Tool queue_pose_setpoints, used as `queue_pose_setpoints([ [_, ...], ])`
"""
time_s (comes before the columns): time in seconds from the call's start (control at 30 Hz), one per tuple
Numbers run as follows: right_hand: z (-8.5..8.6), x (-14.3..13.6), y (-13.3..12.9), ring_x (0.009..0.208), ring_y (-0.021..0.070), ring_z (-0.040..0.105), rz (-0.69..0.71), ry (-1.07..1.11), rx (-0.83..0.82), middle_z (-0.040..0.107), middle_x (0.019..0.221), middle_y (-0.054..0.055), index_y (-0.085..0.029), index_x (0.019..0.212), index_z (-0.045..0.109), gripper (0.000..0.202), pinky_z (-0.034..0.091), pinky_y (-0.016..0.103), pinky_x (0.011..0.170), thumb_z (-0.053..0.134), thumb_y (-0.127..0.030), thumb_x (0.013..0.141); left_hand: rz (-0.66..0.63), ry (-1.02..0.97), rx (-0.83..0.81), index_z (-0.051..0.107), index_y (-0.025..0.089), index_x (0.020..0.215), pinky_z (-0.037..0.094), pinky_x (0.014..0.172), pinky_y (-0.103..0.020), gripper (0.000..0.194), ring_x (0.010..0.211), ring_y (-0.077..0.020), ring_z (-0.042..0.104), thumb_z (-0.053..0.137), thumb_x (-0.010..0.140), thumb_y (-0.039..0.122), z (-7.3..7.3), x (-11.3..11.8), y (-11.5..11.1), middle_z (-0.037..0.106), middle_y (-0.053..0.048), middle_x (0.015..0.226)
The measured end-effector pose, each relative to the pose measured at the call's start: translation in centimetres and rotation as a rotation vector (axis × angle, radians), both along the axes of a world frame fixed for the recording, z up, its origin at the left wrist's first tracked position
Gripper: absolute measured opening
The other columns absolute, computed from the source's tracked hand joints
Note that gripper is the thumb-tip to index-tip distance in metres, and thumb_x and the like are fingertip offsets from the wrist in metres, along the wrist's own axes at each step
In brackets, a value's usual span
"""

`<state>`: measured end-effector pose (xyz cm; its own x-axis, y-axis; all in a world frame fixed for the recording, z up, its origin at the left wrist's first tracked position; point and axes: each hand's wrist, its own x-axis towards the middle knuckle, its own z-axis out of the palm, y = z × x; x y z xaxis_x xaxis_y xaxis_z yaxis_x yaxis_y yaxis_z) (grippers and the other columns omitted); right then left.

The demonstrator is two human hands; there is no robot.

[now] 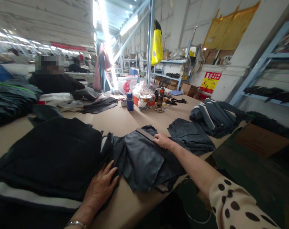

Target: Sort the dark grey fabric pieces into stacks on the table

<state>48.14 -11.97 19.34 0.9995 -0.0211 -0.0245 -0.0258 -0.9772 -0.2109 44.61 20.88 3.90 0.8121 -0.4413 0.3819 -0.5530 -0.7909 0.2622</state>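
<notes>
Left hand flat, fingers spread, pressing the near edge of the black stack; right hand nearer, loosely curled on the far end of the grey fabric piece, lying near-to-far between both hands on the table.

Left hand: bare, five fingers in view, no ring to be seen; a thin silver-coloured metal bangle circles the wrist at the lower edge of the view; no sleeve shows on this forearm. Right hand: bare, no ring or band to be seen; forearm uncovered from wrist to near the elbow; above that a loose cream sleeve printed with dark, rounded, irregular spots of differing size, its cuff edge sitting high on the arm; the fabric looks soft and slightly gathered at the cuff.
</notes>
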Motion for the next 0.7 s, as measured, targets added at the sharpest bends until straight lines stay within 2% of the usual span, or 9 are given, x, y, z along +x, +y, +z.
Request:
queue_pose_setpoints([
  [0.1, 2.4, -2.3, 1.7, 0.077, 0.0153, 0.058, 0.071, -0.105, 0.04, 0.064, 0.078, 0.004, -0.014, 0.081, 0.063, 0.021, 0.039, 0.025, 0.07, 0.048, -0.022, 0.093, -0.016, 0.074, -0.284, 0.07, 0.017, 0.103, 0.041, 0.105, -0.049, 0.038, 0.123, -0.0325, 0.05, 0.046, 0.087, 0.042, 1.1, -0.2, -0.5, 0.058, -0.011, 0.131],
  [0.2, 3.6, -5.6, 3.9, 0.076, 0.0149, 0.056, 0.136, -0.213, 0.073, 0.062, 0.078, 0.003, -0.016, 0.081, 0.061, 0.019, 0.035, 0.026, 0.07, 0.048, -0.023, 0.093, -0.031, 0.142, -0.642, 0.07, 0.016, 0.087, 0.044, 0.102, -0.046, 0.036, 0.11, -0.029, 0.058, 0.049, 0.084, 0.046, 4.8, -1.6, -2.5, 0.066, -0.012, 0.109],
  [0.23, 3.6, -6.7, 4.6, 0.077, 0.0148, 0.056, 0.16, -0.243, 0.087, 0.062, 0.079, 0.003, -0.017, 0.081, 0.06, 0.016, 0.034, 0.026, 0.07, 0.05, -0.023, 0.092, -0.047, 0.214, -0.74, 0.068, 0.017, 0.088, 0.048, 0.095, -0.042, 0.034, 0.102, -0.0261, 0.061, 0.05, 0.084, 0.046, 6.3, -2.3, -3.5, 0.067, -0.011, 0.104],
  [0.3, 3.0, -8.9, 6.1, 0.076, 0.0143, 0.054, 0.211, -0.299, 0.152, 0.059, 0.081, 0.002, -0.017, 0.08, 0.057, 0.012, 0.034, 0.026, 0.07, 0.054, -0.022, 0.09, -0.021, 0.524, -0.917, 0.064, 0.017, 0.096, 0.055, 0.072, -0.035, 0.039, 0.079, -0.0217, 0.063, 0.054, 0.081, 0.051, 9.2, -3.5, -5.6, 0.065, -0.007, 0.085],
  [0.4, 1.0, -11.6, 8.1, 0.07, 0.0134, 0.048, 0.242, -0.337, 0.33, 0.053, 0.076, -0.001, -0.018, 0.074, 0.049, 0.016, 0.032, 0.026, 0.064, 0.06, -0.021, 0.085, 0.028, 0.841, -1.24, 0.054, 0.017, 0.105, 0.053, 0.053, -0.028, 0.05, 0.071, -0.0183, 0.062, 0.06, 0.076, 0.057, 11.8, -4.5, -7.9, 0.062, -0.005, 0.087],
  [0.47, -0.6, -13.1, 9.1, 0.066, 0.0128, 0.045, 0.207, -0.298, 0.463, 0.049, 0.071, -0.002, -0.018, 0.071, 0.045, 0.019, 0.03, 0.026, 0.062, 0.061, -0.019, 0.081, 0.045, 0.944, -1.385, 0.051, 0.018, 0.104, 0.052, 0.051, -0.026, 0.049, 0.068, -0.0159, 0.061, 0.062, 0.076, 0.057, 12.2, -4.7, -8.3, 0.061, -0.003, 0.087],
  [0.53, -2.0, -14.3, 9.7, 0.064, 0.0122, 0.044, 0.161, -0.226, 0.584, 0.047, 0.069, -0.003, -0.018, 0.069, 0.043, 0.02, 0.03, 0.026, 0.061, 0.062, -0.017, 0.077, 0.023, 1.024, -1.447, 0.051, 0.018, 0.102, 0.051, 0.053, -0.025, 0.043, 0.066, -0.0153, 0.062, 0.062, 0.078, 0.052, 12.1, -4.9, -8.1, 0.062, -0.003, 0.085],
  [0.63, -3.2, -15.1, 9.8, 0.064, 0.0117, 0.042, 0.11, -0.083, 0.729, 0.045, 0.067, -0.004, -0.018, 0.067, 0.042, 0.022, 0.03, 0.026, 0.06, 0.064, -0.018, 0.071, -0.045, 1.085, -1.433, 0.056, 0.015, 0.101, 0.052, 0.059, -0.027, 0.03, 0.068, -0.0164, 0.063, 0.059, 0.079, 0.036, 11.7, -5.4, -7.5, 0.065, -0.004, 0.083],
  [0.7, -3.2, -15.1, 9.5, 0.065, 0.012, 0.042, 0.1, -0.047, 0.775, 0.043, 0.067, -0.004, -0.019, 0.069, 0.042, 0.022, 0.033, 0.026, 0.061, 0.064, -0.022, 0.071, -0.063, 1.072, -1.422, 0.058, 0.014, 0.1, 0.053, 0.063, -0.029, 0.028, 0.068, -0.0164, 0.063, 0.057, 0.074, 0.024, 11.7, -5.9, -7.6, 0.066, -0.005, 0.084],
])
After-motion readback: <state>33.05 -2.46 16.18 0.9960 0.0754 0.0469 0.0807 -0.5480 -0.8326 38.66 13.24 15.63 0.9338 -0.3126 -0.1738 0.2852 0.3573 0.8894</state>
